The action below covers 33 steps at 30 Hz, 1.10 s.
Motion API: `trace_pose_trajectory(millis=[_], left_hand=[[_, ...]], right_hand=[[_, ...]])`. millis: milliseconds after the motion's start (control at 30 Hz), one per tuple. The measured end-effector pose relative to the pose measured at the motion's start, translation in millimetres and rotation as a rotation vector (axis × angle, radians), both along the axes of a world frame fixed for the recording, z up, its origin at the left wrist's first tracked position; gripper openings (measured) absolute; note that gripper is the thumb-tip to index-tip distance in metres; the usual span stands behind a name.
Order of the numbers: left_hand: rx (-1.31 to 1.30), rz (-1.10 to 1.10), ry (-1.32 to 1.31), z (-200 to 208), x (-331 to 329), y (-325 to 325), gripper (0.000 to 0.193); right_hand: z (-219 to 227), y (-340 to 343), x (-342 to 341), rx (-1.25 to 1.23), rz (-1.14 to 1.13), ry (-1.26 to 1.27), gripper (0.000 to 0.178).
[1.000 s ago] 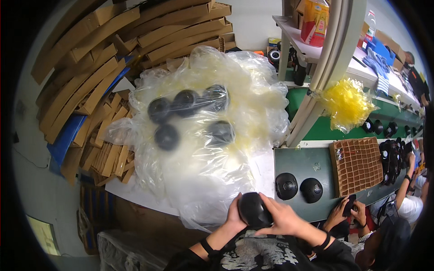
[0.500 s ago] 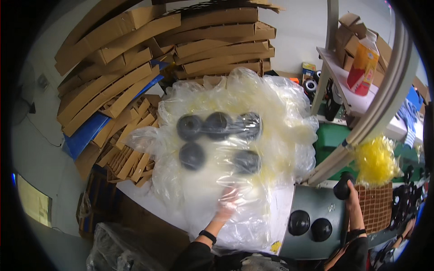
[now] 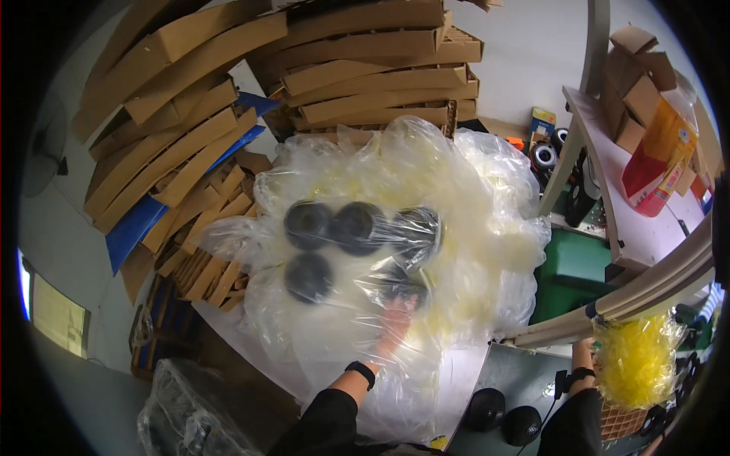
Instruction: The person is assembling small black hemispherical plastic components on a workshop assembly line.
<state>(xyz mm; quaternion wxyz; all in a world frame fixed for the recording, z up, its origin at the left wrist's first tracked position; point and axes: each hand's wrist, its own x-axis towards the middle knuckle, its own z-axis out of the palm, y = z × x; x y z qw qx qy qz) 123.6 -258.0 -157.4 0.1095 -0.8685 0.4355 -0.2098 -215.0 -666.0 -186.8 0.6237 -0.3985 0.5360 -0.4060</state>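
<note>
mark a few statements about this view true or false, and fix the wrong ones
1. The left grip shows through the clear plastic. True.
2. The left wrist is bare. False: a black band goes around it.
3. Five dark rounds show through the plastic. True.
4. The yellow bundle is to the left of the plastic. False: it is to the right, near the picture's right edge.
5. Two black domes sit side by side on the bench at lower right. True.
6. The cardboard lies in one flat sheet. False: it is stacked in many layers.
</note>
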Motion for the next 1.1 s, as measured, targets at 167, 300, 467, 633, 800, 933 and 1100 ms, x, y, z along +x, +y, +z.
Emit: trace_pose_trajectory(millis=[167, 300, 467, 633, 800, 933, 1100], left_hand=[[-0.339, 0.003, 0.27, 24, -15, 3, 0.038], [-0.71, -0.012, 0.506, 63, -51, 70, 0.032], [-1.178, 0.198, 1.566, 55, -140, 150, 0.02], [-0.707, 0.178, 1.488, 125, -187, 185, 0.014], [-0.686, -0.028, 1.176, 162, -213, 199, 0.016], [-0.948, 0.046, 1.475, 178, -220, 195, 0.017], [-1.044, -0.025, 1.598, 184, -221, 177, 0.02]], right_hand=[[19, 48, 18, -0.442, 0.021, 0.519, 0.041], [56, 144, -13, -0.589, 0.292, 0.332, 0.026], [115, 295, -7, -0.23, 1.012, 0.155, 0.017], [183, 380, 15, -0.441, 1.615, 0.092, 0.031], [208, 407, 9, -1.048, 1.358, 0.205, 0.063], [229, 424, 6, -1.287, 1.204, 0.111, 0.056], [237, 428, -3, -1.554, 1.056, 0.27, 0.028]])
